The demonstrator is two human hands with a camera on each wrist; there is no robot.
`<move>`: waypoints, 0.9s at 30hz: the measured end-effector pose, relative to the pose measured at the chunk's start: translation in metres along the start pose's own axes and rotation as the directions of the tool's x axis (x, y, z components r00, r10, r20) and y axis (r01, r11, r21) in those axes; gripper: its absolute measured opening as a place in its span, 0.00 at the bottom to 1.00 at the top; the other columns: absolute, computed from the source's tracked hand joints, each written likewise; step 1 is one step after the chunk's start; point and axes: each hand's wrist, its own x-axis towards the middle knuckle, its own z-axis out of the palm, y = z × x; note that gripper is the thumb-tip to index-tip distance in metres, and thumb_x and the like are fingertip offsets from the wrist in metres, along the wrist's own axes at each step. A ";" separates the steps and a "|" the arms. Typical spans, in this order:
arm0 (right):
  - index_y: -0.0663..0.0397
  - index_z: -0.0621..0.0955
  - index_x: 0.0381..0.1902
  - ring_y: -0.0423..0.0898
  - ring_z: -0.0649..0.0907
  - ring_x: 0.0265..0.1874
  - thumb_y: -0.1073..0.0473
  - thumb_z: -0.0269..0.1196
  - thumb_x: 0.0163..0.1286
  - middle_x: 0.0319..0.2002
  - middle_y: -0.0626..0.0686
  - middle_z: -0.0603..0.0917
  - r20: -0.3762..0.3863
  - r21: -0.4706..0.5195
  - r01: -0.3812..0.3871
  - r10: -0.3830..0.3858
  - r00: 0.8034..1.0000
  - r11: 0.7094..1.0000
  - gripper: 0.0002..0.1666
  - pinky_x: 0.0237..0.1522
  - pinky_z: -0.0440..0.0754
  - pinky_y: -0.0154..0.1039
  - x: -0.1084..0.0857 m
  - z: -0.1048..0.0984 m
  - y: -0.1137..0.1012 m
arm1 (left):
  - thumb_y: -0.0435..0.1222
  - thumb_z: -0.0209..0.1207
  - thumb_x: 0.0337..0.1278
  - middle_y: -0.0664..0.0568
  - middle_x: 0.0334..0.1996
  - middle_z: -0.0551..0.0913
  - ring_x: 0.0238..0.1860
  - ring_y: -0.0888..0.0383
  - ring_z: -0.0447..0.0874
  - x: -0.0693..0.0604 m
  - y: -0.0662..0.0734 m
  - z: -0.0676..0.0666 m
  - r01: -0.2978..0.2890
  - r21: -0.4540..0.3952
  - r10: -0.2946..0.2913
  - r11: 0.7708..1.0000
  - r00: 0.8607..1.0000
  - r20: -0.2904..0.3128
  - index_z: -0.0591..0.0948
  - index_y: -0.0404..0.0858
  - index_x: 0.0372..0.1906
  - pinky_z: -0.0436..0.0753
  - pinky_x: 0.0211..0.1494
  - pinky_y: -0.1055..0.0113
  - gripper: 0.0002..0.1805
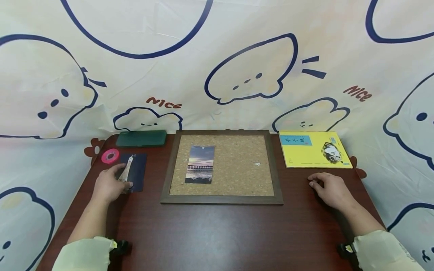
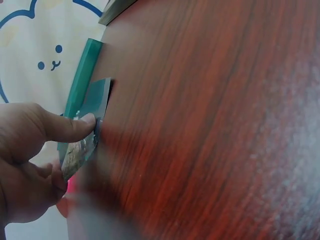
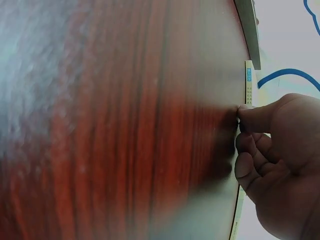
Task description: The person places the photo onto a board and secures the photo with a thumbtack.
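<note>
In my head view, left of frame, the left hand (image 1: 110, 184) pinches a dark-blue rectangular photo card (image 1: 138, 173). Left-wrist view: its thumb (image 2: 72, 129) crosses the card, left of centre. Right-wrist view: the right hand (image 3: 285, 160) curls its fingers at right; I can't tell whether they grip anything.

A pale, cartoon-printed backdrop (image 1: 162, 79) stands behind a glossy, reddish-brown table (image 1: 203, 241).

We read "Nice" twice on the backdrop (image 1: 237, 19) — reddish-brown lettering, once left of centre, once at right. Yellow book (image 1: 315, 152) has a blue label (image 1: 285, 140) with three Chinese characters; we read 弟子规. Print on its spine (image 3: 249, 95) — too small for us to make out.
</note>
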 end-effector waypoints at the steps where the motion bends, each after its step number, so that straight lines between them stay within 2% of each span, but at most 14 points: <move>1: 0.59 0.87 0.50 0.61 0.84 0.45 0.62 0.65 0.74 0.50 0.65 0.86 0.002 0.001 0.000 0.000 1.000 1.000 0.10 0.44 0.80 0.60 0.000 0.000 -0.001 | 0.34 0.72 0.54 0.20 0.65 0.67 0.54 0.29 0.69 0.000 0.001 -0.001 0.003 0.003 -0.003 1.000 1.000 0.003 0.66 0.30 0.76 0.78 0.49 0.37 0.44; 5: 0.61 0.86 0.51 0.66 0.83 0.52 0.63 0.63 0.75 0.52 0.67 0.85 0.006 0.006 0.011 -0.011 1.000 1.000 0.11 0.50 0.79 0.65 -0.001 0.000 -0.003 | 0.33 0.69 0.58 0.23 0.63 0.71 0.49 0.33 0.73 -0.002 0.004 -0.002 0.015 0.011 -0.015 1.000 1.000 0.010 0.68 0.32 0.75 0.79 0.43 0.47 0.40; 11: 0.64 0.85 0.52 0.68 0.82 0.54 0.65 0.61 0.76 0.52 0.67 0.85 -0.002 -0.006 0.041 -0.041 0.999 0.999 0.12 0.53 0.78 0.66 -0.003 0.001 -0.005 | 0.34 0.68 0.60 0.24 0.62 0.72 0.48 0.35 0.76 -0.003 0.005 -0.003 0.002 -0.022 -0.001 1.000 1.000 0.019 0.68 0.33 0.75 0.79 0.40 0.54 0.38; 14: 0.63 0.85 0.52 0.68 0.82 0.54 0.65 0.61 0.77 0.51 0.66 0.85 0.002 -0.011 0.059 -0.059 0.998 0.998 0.12 0.53 0.78 0.66 -0.002 0.000 -0.006 | 0.34 0.67 0.62 0.24 0.62 0.73 0.47 0.36 0.78 -0.004 0.005 -0.003 -0.001 -0.066 0.003 0.998 0.999 0.035 0.68 0.34 0.76 0.80 0.38 0.59 0.39; 18: 0.61 0.86 0.49 0.65 0.84 0.50 0.66 0.60 0.77 0.48 0.63 0.86 -0.001 -0.005 0.090 -0.090 0.996 0.996 0.09 0.51 0.79 0.64 -0.001 0.000 -0.009 | 0.35 0.67 0.65 0.25 0.61 0.75 0.45 0.41 0.82 -0.006 0.007 -0.003 0.006 -0.166 0.006 0.986 0.997 0.075 0.66 0.37 0.78 0.83 0.36 0.63 0.39; 23: 0.57 0.85 0.47 0.61 0.84 0.46 0.66 0.60 0.77 0.45 0.59 0.86 -0.016 0.014 0.108 -0.108 0.994 0.994 0.07 0.47 0.81 0.62 0.001 0.001 -0.014 | 0.36 0.68 0.65 0.28 0.63 0.75 0.47 0.43 0.82 -0.007 0.012 -0.003 -0.001 -0.234 0.022 0.972 0.996 0.089 0.66 0.42 0.79 0.83 0.38 0.65 0.39; 27: 0.57 0.85 0.47 0.61 0.85 0.46 0.65 0.60 0.78 0.45 0.59 0.86 -0.027 0.021 0.111 -0.111 0.993 0.994 0.07 0.47 0.81 0.62 0.003 0.001 -0.018 | 0.39 0.68 0.65 0.29 0.68 0.71 0.55 0.37 0.77 -0.007 0.018 -0.005 -0.007 -0.235 0.027 0.972 0.996 0.081 0.67 0.45 0.79 0.82 0.44 0.58 0.39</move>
